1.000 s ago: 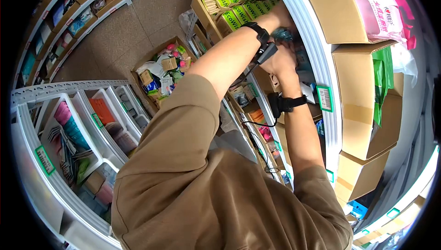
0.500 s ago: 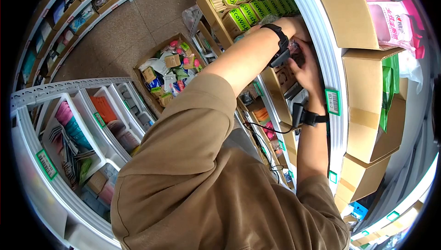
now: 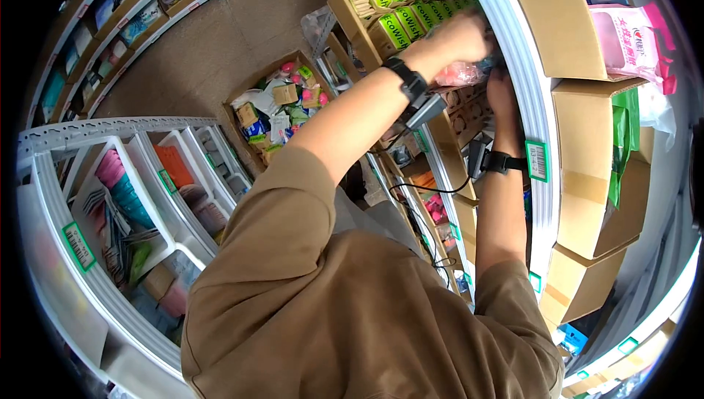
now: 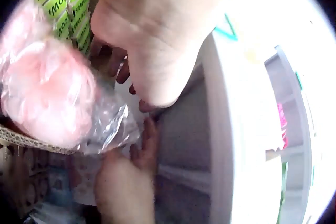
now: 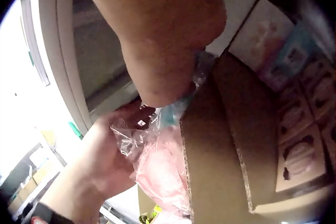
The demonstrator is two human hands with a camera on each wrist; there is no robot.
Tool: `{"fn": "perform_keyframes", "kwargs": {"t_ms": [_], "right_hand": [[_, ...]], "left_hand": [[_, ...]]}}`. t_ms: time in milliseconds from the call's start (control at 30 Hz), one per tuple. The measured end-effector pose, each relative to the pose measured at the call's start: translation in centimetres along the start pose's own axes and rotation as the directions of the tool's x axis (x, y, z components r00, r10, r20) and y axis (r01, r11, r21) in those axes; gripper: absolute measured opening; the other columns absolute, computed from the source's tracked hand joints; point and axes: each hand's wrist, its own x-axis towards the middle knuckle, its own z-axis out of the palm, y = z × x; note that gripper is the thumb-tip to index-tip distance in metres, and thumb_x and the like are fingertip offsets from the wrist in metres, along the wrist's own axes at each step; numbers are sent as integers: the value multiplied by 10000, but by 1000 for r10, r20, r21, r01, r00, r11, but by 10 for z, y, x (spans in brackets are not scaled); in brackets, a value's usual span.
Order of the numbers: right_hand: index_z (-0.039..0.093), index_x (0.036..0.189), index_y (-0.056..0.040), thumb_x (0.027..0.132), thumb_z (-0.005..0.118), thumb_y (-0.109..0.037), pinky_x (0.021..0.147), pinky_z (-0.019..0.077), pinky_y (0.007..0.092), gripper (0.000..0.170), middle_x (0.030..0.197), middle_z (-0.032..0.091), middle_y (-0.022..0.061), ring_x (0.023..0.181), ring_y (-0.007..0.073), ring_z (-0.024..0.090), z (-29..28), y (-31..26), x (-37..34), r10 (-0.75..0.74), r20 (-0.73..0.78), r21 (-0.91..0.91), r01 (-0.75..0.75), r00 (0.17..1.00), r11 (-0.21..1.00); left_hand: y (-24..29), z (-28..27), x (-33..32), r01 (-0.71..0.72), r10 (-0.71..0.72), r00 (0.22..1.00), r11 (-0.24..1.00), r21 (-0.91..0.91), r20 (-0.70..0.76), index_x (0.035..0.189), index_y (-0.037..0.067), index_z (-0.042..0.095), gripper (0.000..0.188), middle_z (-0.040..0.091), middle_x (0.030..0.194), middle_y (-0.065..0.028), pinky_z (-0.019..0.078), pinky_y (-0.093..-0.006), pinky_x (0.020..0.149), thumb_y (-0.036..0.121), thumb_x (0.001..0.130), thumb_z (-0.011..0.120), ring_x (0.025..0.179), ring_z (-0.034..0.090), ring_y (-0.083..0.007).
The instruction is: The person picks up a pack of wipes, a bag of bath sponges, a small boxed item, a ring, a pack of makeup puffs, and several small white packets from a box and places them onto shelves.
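Observation:
A pink bath puff (image 5: 164, 169) in a clear plastic bag lies between my two hands. In the left wrist view the same bagged puff (image 4: 50, 90) fills the left side, its crinkled bag end trailing towards my right hand (image 4: 126, 184). My left hand (image 3: 466, 36) bends over the shelf above the puff. In the right wrist view loose plastic overlaps my left hand's fingers (image 5: 118, 155). My right hand (image 3: 502, 94) is low against the shelf upright, with clear and teal wrapping beside it. Most fingertips are hidden, and I cannot tell whether either hand pinches the bag.
A cardboard box of green EcoWish packs (image 3: 396, 25) stands just beyond my left hand. A cardboard wall (image 5: 210, 145) is beside the puff, with patterned boxes (image 5: 299, 155) past it. A white shelf edge (image 3: 539, 127) runs at the right. A carton of mixed goods (image 3: 282, 105) sits on the floor.
My left hand first swung right across the shelf, then back left and upward. My right hand has moved upward and right. The pink puff now shows plainly below my left hand.

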Motion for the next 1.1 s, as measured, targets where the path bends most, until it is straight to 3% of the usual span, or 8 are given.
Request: {"fn": "perform_keyframes", "kwargs": {"t_ms": [67, 133, 300, 433, 633, 800, 933, 1100], "right_hand": [[530, 1325, 27, 935, 471, -300, 1141, 276, 445, 513, 1422, 442, 284, 1351, 438, 374, -1, -2, 3, 113, 119, -58, -107, 986, 993], [507, 1349, 26, 950, 481, -318, 1154, 255, 422, 527, 1449, 417, 276, 1371, 435, 346, -8, -9, 3, 142, 97, 104, -152, 985, 983], [411, 1428, 11, 989, 461, -363, 1158, 243, 391, 579, 1489, 373, 259, 1399, 403, 320, -22, -43, -8, 124, 175, 317, -175, 977, 932], [395, 1419, 55, 1014, 446, -310, 1140, 276, 413, 547, 1459, 416, 257, 1374, 401, 365, -44, -74, -24, -68, 88, 416, 25, 994, 909], [360, 1439, 57, 1023, 431, -303, 1150, 256, 414, 554, 1467, 392, 270, 1378, 391, 361, -62, -69, -50, 1, 83, 429, -36, 997, 902], [318, 1461, 45, 1016, 461, -320, 1160, 231, 416, 593, 1499, 351, 253, 1402, 377, 322, -74, -65, -72, -20, 119, 446, -36, 993, 894], [333, 1452, 20, 1001, 496, -326, 1160, 222, 450, 591, 1501, 338, 240, 1402, 386, 298, -72, -62, -89, -30, 126, 388, -21, 992, 921], [368, 1414, 29, 991, 513, -335, 1153, 227, 474, 577, 1495, 345, 241, 1394, 393, 308, -70, -60, -106, -68, 130, 375, 15, 989, 927]], "left_hand": [[-19, -7, -20, -36, 18, 955, 998, -53, -295, 1201, 16, 628, 423, 593, 1252, -247, 432, -442, 1039, 310, 897, 615, 1198, 554, -370], [-28, -32, -55, 54, -93, 959, 987, -149, -268, 1194, 28, 628, 438, 563, 1292, -210, 375, -448, 1089, 354, 902, 621, 1271, 492, -351], [-66, -6, -142, 195, -147, 734, 981, -2, -663, 1338, 44, 450, 643, 260, 1475, -305, 299, -473, 1136, 361, 847, 719, 1355, 321, -484], [-85, 37, -172, 209, -441, 834, 810, -548, -332, 1482, -110, 110, 1034, 227, 1522, -326, 226, -407, 1176, 462, 857, 704, 1423, 267, -397], [-95, 53, -166, 264, -352, 865, 925, -272, -358, 1473, -148, 49, 1024, 134, 1539, -355, 202, -365, 1184, 481, 908, 626, 1454, 205, -384], [-100, 54, -149, 266, -330, 912, 928, -262, -243, 1471, -147, 81, 1021, 213, 1510, -366, 250, -371, 1167, 530, 909, 599, 1425, 272, -401], [-99, 60, -131, 237, -303, 920, 935, -264, -248, 1483, -121, 68, 1052, 64, 1556, -329, 208, -370, 1183, 599, 898, 563, 1452, 179, -405], [-93, 68, -121, 267, -328, 905, 934, -239, -272, 1486, -121, 55, 1058, 69, 1566, -313, 155, -369, 1198, 605, 898, 553, 1470, 125, -388]]}}
